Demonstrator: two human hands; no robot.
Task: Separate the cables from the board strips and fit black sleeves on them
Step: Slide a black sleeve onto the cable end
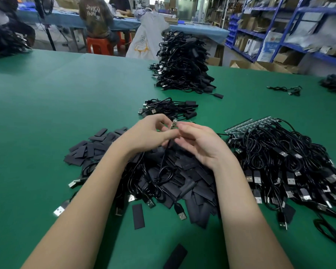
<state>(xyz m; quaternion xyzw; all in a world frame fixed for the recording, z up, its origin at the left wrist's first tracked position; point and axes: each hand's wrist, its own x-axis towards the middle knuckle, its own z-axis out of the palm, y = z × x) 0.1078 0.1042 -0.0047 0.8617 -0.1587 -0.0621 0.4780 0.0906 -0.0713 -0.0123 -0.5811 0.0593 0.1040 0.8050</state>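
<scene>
I am pinching a small board piece (174,124) between the curled fingertips of my left hand (149,135) and right hand (199,144), its black cable (164,162) hanging down onto the pile of black sleeves (192,183) on the green table (47,105), board strips (246,126) lying to my right.

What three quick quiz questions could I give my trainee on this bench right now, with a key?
1. True or false: both hands are at the small board piece.
2. Which lies right of the right hand: A sleeve pile, B board strips, C white bag?
3. The loose sleeves lie on a ____ table.

Key: 1 true, the left hand included; 2 B; 3 green.
</scene>
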